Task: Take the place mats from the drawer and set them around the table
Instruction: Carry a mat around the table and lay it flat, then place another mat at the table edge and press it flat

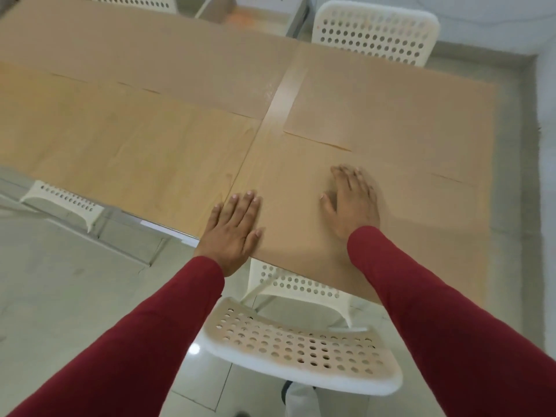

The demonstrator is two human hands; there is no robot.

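Observation:
A large tan place mat (301, 224) lies flat on the near right part of the light wooden table (135, 158), reaching its near edge. My left hand (234, 230) presses palm down on the mat's left edge, fingers flat and close together. My right hand (352, 203) lies palm down further in on the same mat, slightly blurred. Neither hand grips anything. A second tan mat (391, 109) covers the far right of the table and a third (144, 52) the far left. A bare strip (285, 91) shows between them.
A white perforated chair (301, 344) stands right in front of me, tucked partly under the table. Another white chair (374, 31) stands at the far right side, one (63, 203) at the near left, one (135, 1) at the far left. Pale tiled floor (75, 281) surrounds the table.

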